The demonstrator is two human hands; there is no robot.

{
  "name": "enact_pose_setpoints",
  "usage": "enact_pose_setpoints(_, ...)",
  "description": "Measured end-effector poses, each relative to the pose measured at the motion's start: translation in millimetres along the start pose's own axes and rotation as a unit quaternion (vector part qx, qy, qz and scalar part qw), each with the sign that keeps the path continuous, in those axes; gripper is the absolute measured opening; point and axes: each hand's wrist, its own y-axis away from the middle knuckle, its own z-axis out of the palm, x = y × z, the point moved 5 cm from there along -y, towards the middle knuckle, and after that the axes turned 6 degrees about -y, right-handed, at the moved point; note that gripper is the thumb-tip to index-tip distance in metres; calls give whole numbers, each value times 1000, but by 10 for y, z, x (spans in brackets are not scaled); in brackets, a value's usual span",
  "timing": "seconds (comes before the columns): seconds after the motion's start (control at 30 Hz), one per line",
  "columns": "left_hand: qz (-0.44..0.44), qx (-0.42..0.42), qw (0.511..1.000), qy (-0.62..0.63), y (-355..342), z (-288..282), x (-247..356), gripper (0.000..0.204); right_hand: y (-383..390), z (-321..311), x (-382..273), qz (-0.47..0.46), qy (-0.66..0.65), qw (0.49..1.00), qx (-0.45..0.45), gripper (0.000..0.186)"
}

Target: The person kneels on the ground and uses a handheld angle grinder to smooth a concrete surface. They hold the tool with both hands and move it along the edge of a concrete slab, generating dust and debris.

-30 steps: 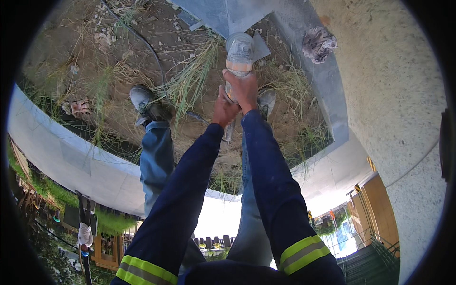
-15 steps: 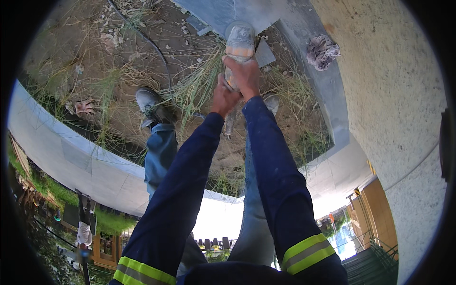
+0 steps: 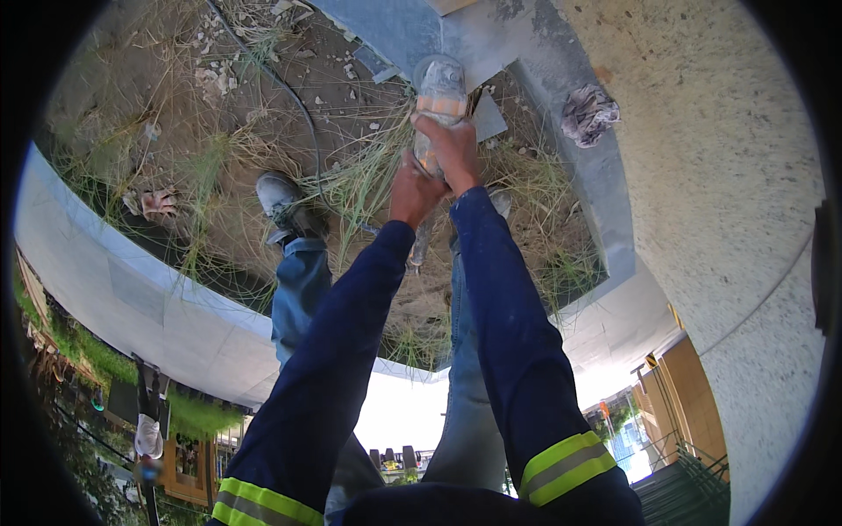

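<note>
A dust-covered grey-and-orange angle grinder reaches away from me, its head against the inner corner of a grey stone slab. My right hand is wrapped round its body from above and to the right. Just nearer and to the left, my left hand is closed round the rear part. The palms hide much of the casing, and the disc is out of sight. Below the hands hangs a dusty tail end of the tool or its cord. A loose grey tile piece lies right of the grinder.
A black cable crosses the soil at left. Dry grass and rubble lie around my left shoe. A crumpled cloth rests on the right ledge, beside a speckled stone wall. Behind, upside down, a person stands at lower left.
The view has shifted slightly, so the grinder and hands sit a little lower in it and more slab shows at the top. Both hands keep their grip.
</note>
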Motion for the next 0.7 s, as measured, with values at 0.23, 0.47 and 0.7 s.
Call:
enact_pose_setpoints(0.23,-19,24,999,-15,375,107,-162,83,299,-107,228,6,29,999,10,45)
enact_pose_setpoints(0.47,23,14,1000,0,-175,-142,197,83,-243,135,-153,-58,24,998,17,46)
enact_pose_setpoints(0.7,13,24,1000,11,131,-103,-289,90,206,189,48,1,33,999,-18,47)
